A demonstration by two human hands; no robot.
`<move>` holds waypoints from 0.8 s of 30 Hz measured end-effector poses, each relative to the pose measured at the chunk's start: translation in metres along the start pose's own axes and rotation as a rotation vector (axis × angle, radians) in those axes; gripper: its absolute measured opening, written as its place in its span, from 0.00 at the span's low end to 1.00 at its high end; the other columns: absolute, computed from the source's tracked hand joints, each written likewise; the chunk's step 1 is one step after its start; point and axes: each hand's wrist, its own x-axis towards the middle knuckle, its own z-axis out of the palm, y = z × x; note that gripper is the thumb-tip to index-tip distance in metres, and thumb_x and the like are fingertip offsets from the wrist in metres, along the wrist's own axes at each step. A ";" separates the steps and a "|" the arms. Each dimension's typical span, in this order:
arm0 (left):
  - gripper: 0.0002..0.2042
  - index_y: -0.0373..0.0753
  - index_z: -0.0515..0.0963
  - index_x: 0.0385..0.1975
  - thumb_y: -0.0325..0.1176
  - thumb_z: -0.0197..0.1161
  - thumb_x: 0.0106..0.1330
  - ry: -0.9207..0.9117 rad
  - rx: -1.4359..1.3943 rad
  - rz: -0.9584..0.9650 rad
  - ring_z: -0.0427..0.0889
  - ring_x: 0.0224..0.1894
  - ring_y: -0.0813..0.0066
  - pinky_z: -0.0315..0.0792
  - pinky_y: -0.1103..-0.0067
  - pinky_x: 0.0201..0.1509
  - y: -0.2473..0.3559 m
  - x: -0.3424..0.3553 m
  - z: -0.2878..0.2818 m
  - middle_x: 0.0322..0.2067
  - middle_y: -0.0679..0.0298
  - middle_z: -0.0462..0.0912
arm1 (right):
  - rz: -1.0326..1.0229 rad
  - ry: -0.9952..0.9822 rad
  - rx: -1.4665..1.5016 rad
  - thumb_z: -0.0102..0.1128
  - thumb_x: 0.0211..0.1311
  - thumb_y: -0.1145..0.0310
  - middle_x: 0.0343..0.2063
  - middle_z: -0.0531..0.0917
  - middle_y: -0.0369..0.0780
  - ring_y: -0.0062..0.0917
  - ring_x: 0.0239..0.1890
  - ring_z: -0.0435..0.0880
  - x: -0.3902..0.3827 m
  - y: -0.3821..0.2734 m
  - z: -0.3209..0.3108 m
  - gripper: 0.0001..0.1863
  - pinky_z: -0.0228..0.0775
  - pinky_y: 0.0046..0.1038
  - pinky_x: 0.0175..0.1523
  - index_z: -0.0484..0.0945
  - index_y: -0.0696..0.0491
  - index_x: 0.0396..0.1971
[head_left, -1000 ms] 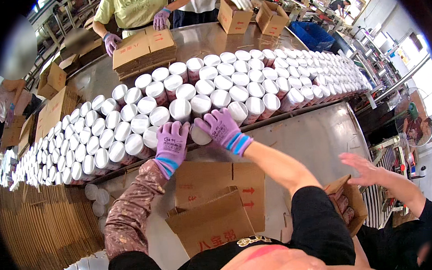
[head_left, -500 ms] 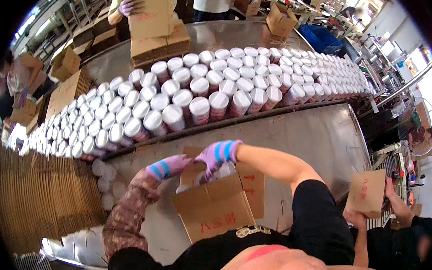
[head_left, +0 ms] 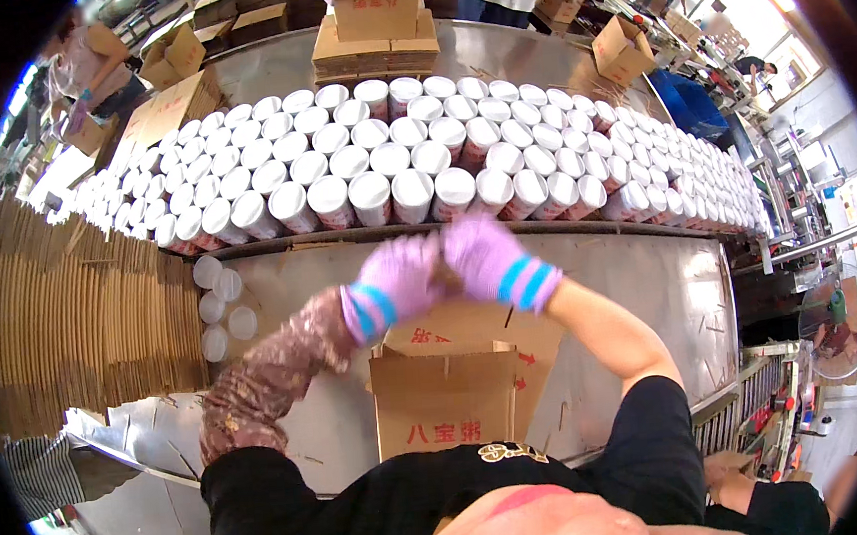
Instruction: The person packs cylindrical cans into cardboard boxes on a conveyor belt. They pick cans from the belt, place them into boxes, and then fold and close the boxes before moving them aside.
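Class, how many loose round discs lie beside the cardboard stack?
5, clustered: upper-left disc, upper-right disc, middle-left disc, lower-right disc, lower-left disc. Others may be hidden beneath.

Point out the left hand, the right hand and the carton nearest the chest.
Left hand [head_left: 399, 273]: head view, back of the glove.
Right hand [head_left: 487, 255]: head view, back of the glove.
Carton [head_left: 442, 394]: head view, red-printed panel.

An open carton [head_left: 445, 401] stands on the worktop [head_left: 633, 283] before long rows of lidded cans [head_left: 370, 200], with a carton pile [head_left: 374, 61] behind the cans, a bin [head_left: 687, 105] beyond them to the right, and, at left, packed flattened cartons [head_left: 74, 317] with loose plastic lids [head_left: 212, 308] just beside them.
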 end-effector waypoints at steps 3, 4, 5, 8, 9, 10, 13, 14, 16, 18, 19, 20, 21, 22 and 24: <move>0.34 0.33 0.56 0.56 0.43 0.58 0.50 0.532 0.255 -0.033 0.58 0.59 0.55 0.49 0.63 0.63 -0.029 0.057 -0.016 0.55 0.48 0.61 | 0.233 0.636 -0.040 0.60 0.32 0.37 0.52 0.65 0.47 0.37 0.56 0.62 0.044 0.066 0.016 0.51 0.44 0.40 0.62 0.58 0.54 0.56; 0.37 0.32 0.53 0.58 0.44 0.59 0.50 0.474 0.311 -0.131 0.51 0.63 0.53 0.42 0.62 0.65 -0.039 0.072 -0.007 0.59 0.49 0.55 | 0.305 0.532 -0.006 0.58 0.38 0.42 0.44 0.72 0.44 0.32 0.49 0.69 0.059 0.069 0.039 0.45 0.47 0.41 0.60 0.60 0.53 0.55; 0.40 0.33 0.53 0.58 0.46 0.61 0.47 0.131 0.579 -0.182 0.47 0.64 0.55 0.38 0.61 0.66 -0.033 0.078 -0.008 0.60 0.51 0.51 | 0.306 0.451 -0.128 0.56 0.43 0.48 0.39 0.74 0.42 0.31 0.44 0.71 0.066 0.076 0.054 0.39 0.51 0.39 0.57 0.60 0.52 0.55; 0.37 0.36 0.55 0.57 0.39 0.61 0.44 0.272 0.364 -0.109 0.59 0.56 0.56 0.52 0.61 0.59 -0.040 0.077 0.001 0.52 0.51 0.60 | 0.176 0.527 -0.264 0.48 0.50 0.66 0.25 0.73 0.35 0.25 0.30 0.71 0.064 0.090 0.069 0.26 0.60 0.32 0.43 0.63 0.50 0.53; 0.36 0.37 0.56 0.56 0.38 0.60 0.45 0.346 0.337 -0.094 0.61 0.52 0.58 0.55 0.62 0.56 -0.043 0.064 0.003 0.49 0.53 0.62 | 0.087 0.600 -0.314 0.47 0.51 0.66 0.22 0.69 0.34 0.23 0.28 0.69 0.055 0.080 0.058 0.24 0.59 0.29 0.36 0.65 0.51 0.51; 0.34 0.37 0.58 0.56 0.37 0.59 0.45 0.433 0.303 -0.062 0.62 0.48 0.59 0.57 0.62 0.53 -0.040 0.054 0.008 0.45 0.55 0.64 | 0.045 0.677 -0.387 0.48 0.50 0.65 0.22 0.68 0.34 0.24 0.28 0.67 0.042 0.070 0.051 0.23 0.59 0.28 0.37 0.67 0.51 0.49; 0.25 0.39 0.68 0.49 0.33 0.57 0.46 0.664 0.395 0.185 0.62 0.46 0.62 0.60 0.66 0.50 -0.019 -0.005 0.015 0.41 0.61 0.64 | -0.010 0.706 -0.209 0.49 0.49 0.63 0.23 0.69 0.35 0.25 0.30 0.68 0.000 0.031 0.039 0.24 0.59 0.31 0.38 0.66 0.54 0.48; 0.24 0.41 0.69 0.49 0.36 0.58 0.48 0.569 0.409 0.158 0.62 0.46 0.61 0.61 0.64 0.50 -0.013 -0.025 0.020 0.42 0.60 0.65 | -0.034 0.540 -0.071 0.51 0.47 0.59 0.24 0.70 0.36 0.25 0.30 0.69 -0.010 0.015 0.040 0.26 0.59 0.31 0.39 0.65 0.53 0.48; 0.27 0.42 0.66 0.52 0.39 0.60 0.49 0.266 0.153 0.022 0.64 0.45 0.58 0.61 0.63 0.51 -0.001 -0.051 0.024 0.43 0.58 0.65 | -0.042 0.262 0.072 0.56 0.44 0.55 0.27 0.74 0.38 0.28 0.32 0.72 -0.027 -0.016 0.046 0.30 0.59 0.30 0.41 0.63 0.53 0.48; 0.31 0.39 0.62 0.54 0.43 0.61 0.48 -0.215 -0.117 -0.032 0.67 0.47 0.54 0.62 0.62 0.50 -0.013 -0.050 0.027 0.44 0.53 0.67 | -0.028 0.081 0.369 0.59 0.42 0.49 0.34 0.77 0.43 0.33 0.39 0.75 -0.029 -0.034 0.057 0.35 0.63 0.31 0.45 0.64 0.55 0.48; 0.34 0.38 0.61 0.55 0.45 0.62 0.48 -0.451 -0.246 -0.060 0.68 0.48 0.51 0.63 0.62 0.50 -0.027 -0.041 0.032 0.44 0.50 0.69 | -0.093 -0.021 0.463 0.59 0.41 0.48 0.33 0.77 0.44 0.34 0.38 0.76 -0.022 -0.029 0.056 0.34 0.64 0.32 0.44 0.65 0.54 0.47; 0.32 0.37 0.61 0.55 0.47 0.59 0.52 -0.757 -0.616 -0.024 0.71 0.47 0.53 0.65 0.66 0.49 -0.052 -0.015 0.052 0.40 0.49 0.74 | -0.170 -0.125 0.556 0.60 0.41 0.48 0.33 0.78 0.44 0.35 0.37 0.77 -0.009 -0.024 0.051 0.32 0.65 0.33 0.43 0.67 0.53 0.45; 0.29 0.35 0.63 0.53 0.46 0.56 0.55 -0.597 -0.314 0.206 0.73 0.46 0.57 0.65 0.68 0.49 -0.071 0.004 0.064 0.40 0.49 0.75 | -0.236 -0.238 0.653 0.60 0.41 0.47 0.33 0.79 0.45 0.35 0.37 0.78 -0.001 -0.018 0.043 0.31 0.66 0.34 0.42 0.68 0.52 0.43; 0.23 0.35 0.66 0.51 0.43 0.52 0.59 -0.532 -0.147 0.302 0.73 0.44 0.62 0.65 0.71 0.50 -0.063 0.015 0.065 0.41 0.52 0.75 | -0.135 -0.346 0.725 0.56 0.46 0.43 0.34 0.79 0.45 0.33 0.35 0.78 -0.003 -0.016 0.020 0.33 0.68 0.31 0.42 0.69 0.53 0.46; 0.17 0.35 0.70 0.48 0.37 0.48 0.63 -0.568 -0.242 0.267 0.73 0.42 0.69 0.63 0.74 0.52 -0.051 0.022 0.093 0.42 0.56 0.76 | -0.251 -0.616 0.703 0.49 0.52 0.41 0.36 0.79 0.42 0.27 0.33 0.78 0.013 -0.015 0.053 0.33 0.68 0.29 0.41 0.69 0.52 0.49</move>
